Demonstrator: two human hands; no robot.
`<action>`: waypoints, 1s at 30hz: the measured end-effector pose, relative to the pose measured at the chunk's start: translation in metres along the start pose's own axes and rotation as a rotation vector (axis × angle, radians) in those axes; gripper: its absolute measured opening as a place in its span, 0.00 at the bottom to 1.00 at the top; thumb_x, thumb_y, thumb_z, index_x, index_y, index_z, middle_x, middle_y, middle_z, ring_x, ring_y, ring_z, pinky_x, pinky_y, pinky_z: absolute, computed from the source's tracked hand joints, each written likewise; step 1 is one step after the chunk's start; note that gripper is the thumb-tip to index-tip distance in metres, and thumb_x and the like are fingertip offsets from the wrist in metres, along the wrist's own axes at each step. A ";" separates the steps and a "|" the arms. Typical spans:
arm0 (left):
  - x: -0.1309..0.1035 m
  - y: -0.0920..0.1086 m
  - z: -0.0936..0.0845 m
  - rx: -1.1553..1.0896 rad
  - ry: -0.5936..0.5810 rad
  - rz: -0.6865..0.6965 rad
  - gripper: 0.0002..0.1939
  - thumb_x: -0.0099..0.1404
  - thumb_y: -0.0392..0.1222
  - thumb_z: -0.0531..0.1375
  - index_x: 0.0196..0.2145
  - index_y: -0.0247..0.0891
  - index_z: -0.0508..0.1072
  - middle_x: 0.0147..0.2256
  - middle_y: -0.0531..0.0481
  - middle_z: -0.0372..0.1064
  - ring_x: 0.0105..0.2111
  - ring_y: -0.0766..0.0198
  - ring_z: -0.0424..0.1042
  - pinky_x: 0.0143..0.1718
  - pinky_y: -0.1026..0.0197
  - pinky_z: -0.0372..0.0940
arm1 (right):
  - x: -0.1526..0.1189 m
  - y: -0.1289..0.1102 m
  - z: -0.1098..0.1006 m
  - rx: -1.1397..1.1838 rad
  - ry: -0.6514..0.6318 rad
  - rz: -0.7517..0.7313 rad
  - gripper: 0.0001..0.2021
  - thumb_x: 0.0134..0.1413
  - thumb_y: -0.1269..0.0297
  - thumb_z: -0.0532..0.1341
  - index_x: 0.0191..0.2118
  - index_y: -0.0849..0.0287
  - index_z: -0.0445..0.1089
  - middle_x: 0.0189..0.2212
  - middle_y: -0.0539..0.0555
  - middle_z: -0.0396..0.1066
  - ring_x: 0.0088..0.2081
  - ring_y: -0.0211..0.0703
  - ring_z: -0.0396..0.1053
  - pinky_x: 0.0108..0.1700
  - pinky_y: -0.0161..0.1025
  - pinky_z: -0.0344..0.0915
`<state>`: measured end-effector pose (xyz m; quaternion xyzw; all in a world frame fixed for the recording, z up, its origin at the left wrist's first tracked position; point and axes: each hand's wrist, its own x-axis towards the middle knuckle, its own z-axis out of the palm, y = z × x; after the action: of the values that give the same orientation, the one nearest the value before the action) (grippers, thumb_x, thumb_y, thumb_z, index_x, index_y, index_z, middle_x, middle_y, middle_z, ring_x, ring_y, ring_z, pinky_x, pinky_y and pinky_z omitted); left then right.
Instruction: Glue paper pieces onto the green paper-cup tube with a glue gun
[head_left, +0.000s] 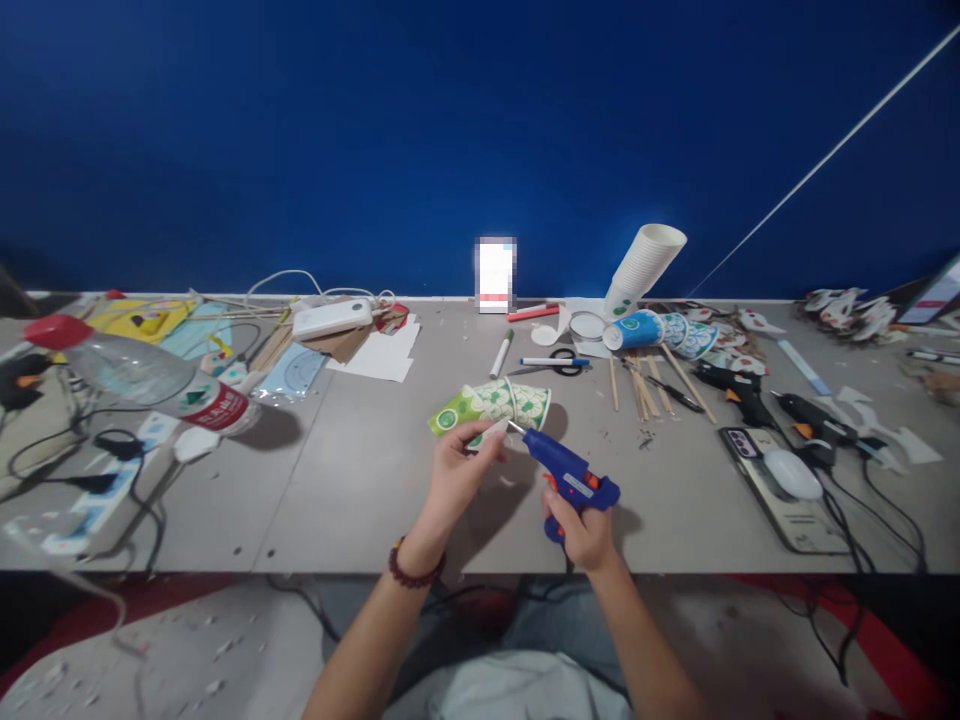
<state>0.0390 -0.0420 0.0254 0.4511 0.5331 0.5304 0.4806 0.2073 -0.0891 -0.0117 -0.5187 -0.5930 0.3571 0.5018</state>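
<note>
My right hand (pixel 581 525) is wrapped round the handle of a blue glue gun (pixel 564 468). The gun's metal nozzle points up and left, at a small white piece (pixel 491 434) pinched between the fingertips of my left hand (pixel 463 465). Just behind that hand, green and white patterned paper cups (pixel 525 402) lie on their side on the table. A dark beaded bracelet circles my left wrist.
Markers (pixel 501 354) and black scissors (pixel 566 364) lie behind the cups. A tall cup stack (pixel 649 262) leans at the back right, near blue cups (pixel 637 330), sticks and black glue guns (pixel 735 390). A phone (pixel 780 510) lies right; a bottle (pixel 150 375) and power strip (pixel 112 505) are left.
</note>
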 end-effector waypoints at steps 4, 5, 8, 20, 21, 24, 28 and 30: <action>0.000 0.000 0.001 -0.018 0.001 -0.010 0.12 0.54 0.48 0.67 0.30 0.36 0.79 0.23 0.50 0.74 0.21 0.67 0.70 0.21 0.68 0.64 | -0.001 0.004 0.000 0.010 0.018 -0.004 0.16 0.55 0.55 0.59 0.20 0.57 0.66 0.14 0.50 0.63 0.16 0.39 0.62 0.21 0.37 0.62; -0.001 0.000 0.001 -0.021 -0.001 -0.008 0.11 0.54 0.47 0.67 0.30 0.36 0.79 0.23 0.50 0.74 0.21 0.67 0.71 0.21 0.68 0.64 | -0.002 0.004 0.000 0.012 0.019 -0.001 0.17 0.56 0.55 0.59 0.20 0.57 0.66 0.14 0.50 0.63 0.16 0.39 0.62 0.20 0.37 0.62; -0.001 0.001 0.000 -0.018 -0.003 0.002 0.11 0.54 0.47 0.67 0.29 0.37 0.79 0.23 0.50 0.73 0.21 0.67 0.71 0.21 0.67 0.64 | -0.002 0.004 -0.001 0.007 0.001 0.011 0.17 0.56 0.54 0.59 0.20 0.57 0.65 0.14 0.50 0.63 0.16 0.39 0.61 0.20 0.37 0.62; 0.000 0.001 0.001 -0.014 -0.003 0.006 0.12 0.55 0.49 0.67 0.30 0.36 0.79 0.23 0.50 0.73 0.21 0.68 0.70 0.22 0.68 0.64 | 0.000 0.000 0.002 0.042 0.036 -0.006 0.13 0.54 0.56 0.59 0.25 0.58 0.68 0.14 0.49 0.64 0.16 0.38 0.62 0.21 0.36 0.65; 0.000 0.001 0.001 -0.019 -0.004 0.005 0.12 0.54 0.49 0.67 0.30 0.36 0.79 0.23 0.50 0.73 0.21 0.67 0.70 0.21 0.68 0.64 | 0.000 -0.001 0.002 0.038 0.027 -0.009 0.13 0.55 0.56 0.59 0.25 0.58 0.68 0.14 0.49 0.65 0.16 0.38 0.63 0.21 0.36 0.65; 0.000 0.001 0.001 -0.026 0.001 -0.003 0.13 0.54 0.49 0.67 0.30 0.36 0.79 0.23 0.50 0.73 0.21 0.67 0.71 0.22 0.67 0.64 | 0.001 -0.003 0.002 0.024 0.025 -0.023 0.12 0.55 0.57 0.59 0.25 0.58 0.69 0.15 0.49 0.66 0.17 0.38 0.64 0.21 0.36 0.66; 0.000 0.002 0.001 -0.030 0.013 -0.014 0.13 0.53 0.49 0.68 0.30 0.36 0.79 0.26 0.49 0.75 0.21 0.67 0.71 0.22 0.67 0.65 | 0.001 -0.003 0.001 0.005 0.048 -0.045 0.09 0.54 0.59 0.60 0.28 0.58 0.70 0.16 0.49 0.67 0.17 0.38 0.65 0.22 0.36 0.67; 0.000 0.002 0.002 -0.036 0.013 -0.016 0.13 0.53 0.49 0.68 0.30 0.36 0.79 0.27 0.49 0.75 0.21 0.67 0.71 0.22 0.67 0.66 | 0.000 -0.003 0.001 -0.008 0.045 -0.058 0.08 0.54 0.60 0.60 0.29 0.58 0.72 0.16 0.49 0.68 0.17 0.39 0.65 0.22 0.36 0.67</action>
<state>0.0405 -0.0414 0.0276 0.4347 0.5304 0.5390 0.4891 0.2058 -0.0893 -0.0095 -0.5112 -0.5976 0.3283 0.5232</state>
